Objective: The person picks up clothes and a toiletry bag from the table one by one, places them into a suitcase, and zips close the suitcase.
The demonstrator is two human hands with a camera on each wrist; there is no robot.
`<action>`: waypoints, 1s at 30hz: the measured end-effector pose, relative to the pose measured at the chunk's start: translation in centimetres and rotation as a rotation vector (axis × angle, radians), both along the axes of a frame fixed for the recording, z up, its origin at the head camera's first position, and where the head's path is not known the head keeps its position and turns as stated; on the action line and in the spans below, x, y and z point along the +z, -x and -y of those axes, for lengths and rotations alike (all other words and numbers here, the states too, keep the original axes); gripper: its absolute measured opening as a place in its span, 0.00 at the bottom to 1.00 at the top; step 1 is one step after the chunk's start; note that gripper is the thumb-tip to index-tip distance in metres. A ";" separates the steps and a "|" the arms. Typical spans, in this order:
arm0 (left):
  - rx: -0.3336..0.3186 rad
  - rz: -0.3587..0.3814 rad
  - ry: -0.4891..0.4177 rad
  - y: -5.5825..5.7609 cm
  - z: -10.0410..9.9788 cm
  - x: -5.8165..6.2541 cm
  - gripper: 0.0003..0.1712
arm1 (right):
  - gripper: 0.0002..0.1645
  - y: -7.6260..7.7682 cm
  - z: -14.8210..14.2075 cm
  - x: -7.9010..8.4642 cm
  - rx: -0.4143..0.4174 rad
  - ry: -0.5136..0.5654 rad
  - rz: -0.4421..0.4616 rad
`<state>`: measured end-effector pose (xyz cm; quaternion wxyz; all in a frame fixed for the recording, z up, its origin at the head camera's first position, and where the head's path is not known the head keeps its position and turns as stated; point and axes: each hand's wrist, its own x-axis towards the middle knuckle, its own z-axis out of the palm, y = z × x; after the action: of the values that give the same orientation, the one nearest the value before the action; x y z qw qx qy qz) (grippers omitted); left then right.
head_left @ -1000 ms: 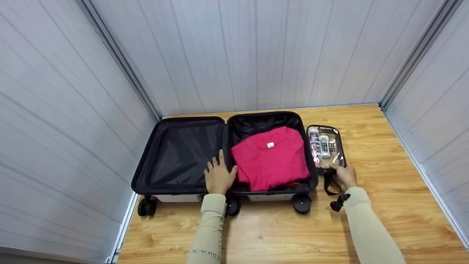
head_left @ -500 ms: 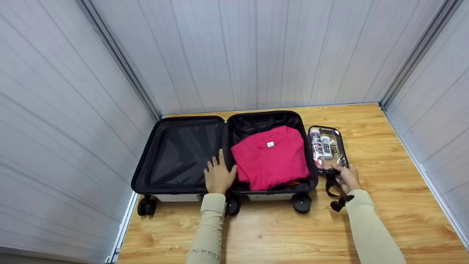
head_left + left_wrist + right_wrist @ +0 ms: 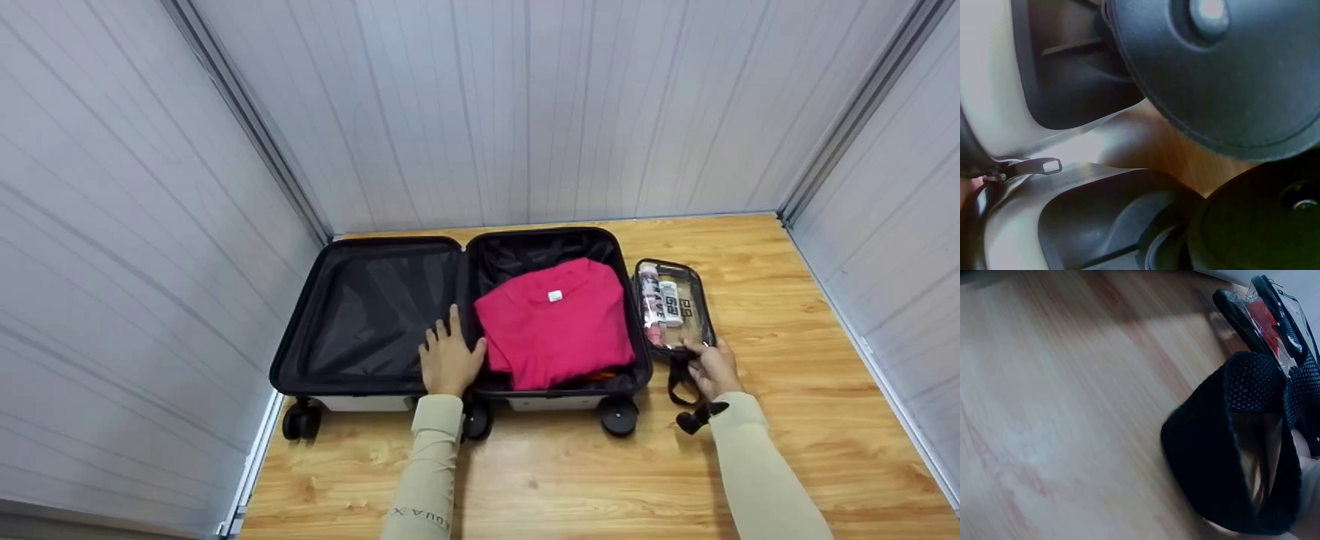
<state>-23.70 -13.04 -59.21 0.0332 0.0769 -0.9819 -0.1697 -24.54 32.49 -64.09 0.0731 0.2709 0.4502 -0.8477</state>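
Note:
My left hand (image 3: 450, 364) rests with straight fingers on the hinge side of an open suitcase (image 3: 367, 315), where its two halves meet. In the right half lies a folded pink shirt (image 3: 555, 330) with a white label. Right of the suitcase, my right hand (image 3: 714, 369) pinches the near edge of a clear toiletry bag (image 3: 696, 319) with black trim. Through its plastic show a pink bottle (image 3: 651, 304) and a white bottle (image 3: 670, 304). A black strap loop (image 3: 1196, 455) hangs from the bag, large in the right wrist view. The left wrist view shows suitcase wheels (image 3: 1230, 79), not the hand.
Black wheels (image 3: 619, 416) stick out from the suitcase's near side. Wood-look floor (image 3: 570, 487) lies in front and to the right. Pale panel walls (image 3: 525, 112) stand behind and on both sides. Something small and orange (image 3: 602, 374) peeks out below the shirt.
My right hand and the toiletry bag have shifted slightly to the right, leaving a little more space from the suitcase. My left hand and the shirt stay where they were.

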 end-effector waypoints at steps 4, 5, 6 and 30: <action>0.003 -0.004 -0.004 0.0 0.0 -0.1 0.50 | 0.16 0.1 -0.1 -0.1 -0.020 0.054 0.008; 0.003 -0.004 -0.004 0.0 0.0 -0.1 0.50 | 0.18 0.1 -0.1 -0.2 -0.026 0.059 0.015; 0.003 -0.002 -0.005 0.0 0.0 -0.1 0.50 | 0.19 0.1 -0.1 -0.2 -0.030 0.062 0.020; 0.005 -0.003 0.012 0.0 -0.1 0.0 0.50 | 0.46 0.8 0.3 1.5 -0.140 0.306 -0.104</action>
<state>-23.66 -12.95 -59.20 0.0356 0.0789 -0.9827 -0.1639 -25.34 32.15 -62.60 0.0309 0.2429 0.2990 -0.9223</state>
